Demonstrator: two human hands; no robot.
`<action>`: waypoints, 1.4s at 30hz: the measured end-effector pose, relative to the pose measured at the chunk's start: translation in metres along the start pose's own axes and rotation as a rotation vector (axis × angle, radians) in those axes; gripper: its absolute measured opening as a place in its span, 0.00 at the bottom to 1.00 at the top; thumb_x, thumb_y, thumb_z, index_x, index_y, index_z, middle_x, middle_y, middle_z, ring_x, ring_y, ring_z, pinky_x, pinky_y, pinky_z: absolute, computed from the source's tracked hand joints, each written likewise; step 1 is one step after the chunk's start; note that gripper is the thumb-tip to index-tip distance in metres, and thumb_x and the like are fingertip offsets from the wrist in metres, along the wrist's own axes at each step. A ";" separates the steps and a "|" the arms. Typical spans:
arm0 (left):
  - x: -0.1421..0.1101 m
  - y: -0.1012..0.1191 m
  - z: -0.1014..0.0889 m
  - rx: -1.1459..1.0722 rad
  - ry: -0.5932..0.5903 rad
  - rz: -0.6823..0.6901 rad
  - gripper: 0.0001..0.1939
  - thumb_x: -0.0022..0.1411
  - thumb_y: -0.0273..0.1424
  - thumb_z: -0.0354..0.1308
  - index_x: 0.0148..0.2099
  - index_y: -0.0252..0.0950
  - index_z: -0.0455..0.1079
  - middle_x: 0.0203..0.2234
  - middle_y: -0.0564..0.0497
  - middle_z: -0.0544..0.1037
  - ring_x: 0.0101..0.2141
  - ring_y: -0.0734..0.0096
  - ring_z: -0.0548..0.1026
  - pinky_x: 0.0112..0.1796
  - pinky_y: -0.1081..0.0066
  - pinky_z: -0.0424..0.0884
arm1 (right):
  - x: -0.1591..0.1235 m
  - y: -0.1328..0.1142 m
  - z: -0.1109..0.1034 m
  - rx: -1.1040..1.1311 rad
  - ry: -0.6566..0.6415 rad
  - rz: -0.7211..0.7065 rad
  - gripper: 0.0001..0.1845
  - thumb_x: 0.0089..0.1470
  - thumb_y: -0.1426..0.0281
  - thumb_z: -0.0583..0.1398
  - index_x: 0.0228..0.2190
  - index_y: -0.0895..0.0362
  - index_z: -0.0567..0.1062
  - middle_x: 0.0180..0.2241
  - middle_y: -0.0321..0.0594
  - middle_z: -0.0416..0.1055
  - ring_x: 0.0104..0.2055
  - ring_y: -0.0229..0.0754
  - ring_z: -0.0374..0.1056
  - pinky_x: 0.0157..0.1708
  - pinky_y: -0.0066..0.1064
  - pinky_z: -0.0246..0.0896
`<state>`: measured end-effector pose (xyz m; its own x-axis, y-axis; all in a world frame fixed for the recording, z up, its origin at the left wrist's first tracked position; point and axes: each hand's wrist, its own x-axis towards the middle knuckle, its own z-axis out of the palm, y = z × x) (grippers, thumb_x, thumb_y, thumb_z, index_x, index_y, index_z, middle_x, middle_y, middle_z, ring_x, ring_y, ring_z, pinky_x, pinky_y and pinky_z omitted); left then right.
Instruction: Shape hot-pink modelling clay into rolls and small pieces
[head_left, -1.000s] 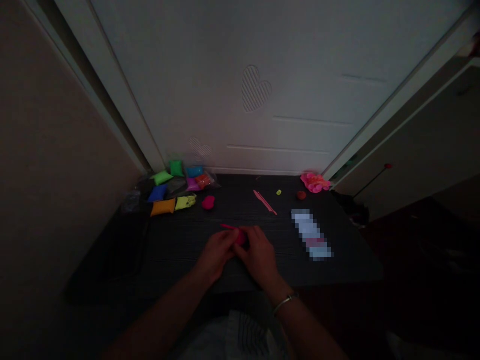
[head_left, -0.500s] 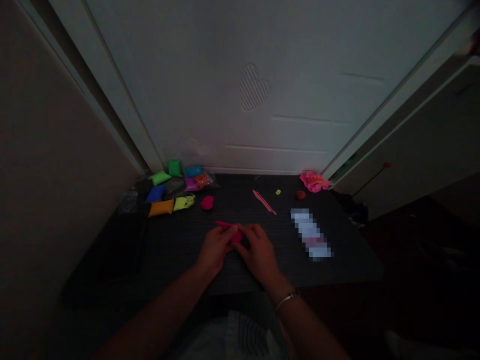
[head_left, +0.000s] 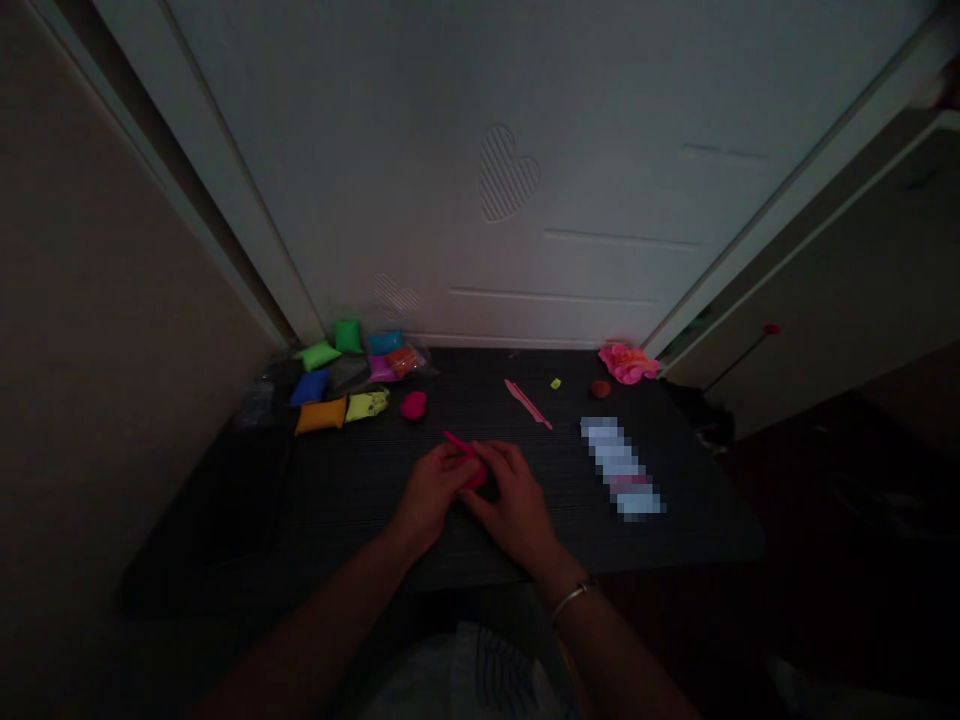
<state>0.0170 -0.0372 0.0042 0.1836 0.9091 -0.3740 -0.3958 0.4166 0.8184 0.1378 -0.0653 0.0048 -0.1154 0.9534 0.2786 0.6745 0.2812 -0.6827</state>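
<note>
Both hands meet near the middle of the dark table, closed round a piece of pink modelling clay (head_left: 472, 476). My left hand (head_left: 433, 492) pinches it from the left, thumb on top. From the other side my right hand (head_left: 514, 502) holds it with thumb and fingertips. A thin pink strip (head_left: 456, 441) juts up and left past the fingers; whether it is clay or a tool I cannot tell. Fingers hide much of the clay. Beyond the left hand lies a loose pink clay lump (head_left: 413, 405).
Several coloured clay packets, among them an orange one (head_left: 321, 415) and a yellow one (head_left: 367, 404), lie at the back left. Pink modelling tools (head_left: 528, 404), a small yellow bit (head_left: 556, 383), a reddish-brown lump (head_left: 600, 388), a pink flower-like piece (head_left: 630, 364) and a blurred-out rectangle (head_left: 621, 468) lie to the right.
The thin pink strip has turned more upright and its tip has shifted right. My fingers have shifted slightly around the clay, which stays between both hands.
</note>
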 end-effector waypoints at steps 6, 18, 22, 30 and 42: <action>-0.003 0.004 0.000 0.026 -0.081 -0.023 0.18 0.41 0.27 0.64 0.38 0.31 0.66 0.25 0.51 0.74 0.25 0.76 0.71 0.28 0.76 0.64 | -0.001 0.003 0.002 -0.007 -0.003 -0.015 0.25 0.47 0.66 0.59 0.49 0.51 0.63 0.47 0.43 0.59 0.48 0.43 0.58 0.47 0.37 0.57; -0.001 0.014 -0.010 0.026 -0.274 -0.119 0.15 0.45 0.27 0.62 0.38 0.32 0.66 0.26 0.50 0.74 0.26 0.75 0.71 0.29 0.74 0.65 | -0.002 -0.001 0.000 0.141 -0.030 -0.077 0.29 0.46 0.67 0.60 0.51 0.46 0.60 0.47 0.40 0.59 0.49 0.43 0.58 0.48 0.38 0.57; -0.002 0.010 -0.008 -0.069 -0.222 -0.095 0.14 0.46 0.28 0.61 0.38 0.33 0.66 0.25 0.51 0.73 0.25 0.76 0.71 0.31 0.73 0.66 | -0.002 0.000 0.001 0.200 -0.025 -0.064 0.30 0.44 0.67 0.61 0.51 0.45 0.60 0.49 0.41 0.57 0.51 0.44 0.56 0.50 0.39 0.54; 0.003 0.026 -0.020 0.143 -0.465 -0.272 0.18 0.44 0.25 0.62 0.40 0.31 0.65 0.25 0.49 0.74 0.24 0.73 0.72 0.28 0.71 0.67 | 0.006 0.011 -0.014 0.564 -0.231 0.096 0.24 0.48 0.66 0.59 0.48 0.49 0.64 0.41 0.38 0.61 0.37 0.36 0.62 0.35 0.29 0.60; 0.003 0.029 -0.023 0.289 -0.634 -0.379 0.11 0.42 0.25 0.63 0.31 0.30 0.68 0.25 0.46 0.77 0.22 0.73 0.73 0.26 0.73 0.67 | 0.033 0.003 -0.049 0.277 -0.590 -0.199 0.17 0.49 0.73 0.58 0.43 0.51 0.70 0.41 0.38 0.64 0.39 0.36 0.64 0.39 0.29 0.59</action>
<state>-0.0148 -0.0225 0.0168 0.7708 0.4948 -0.4012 0.0298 0.6011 0.7986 0.1719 -0.0379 0.0447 -0.6497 0.7582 0.0556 0.3963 0.4001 -0.8264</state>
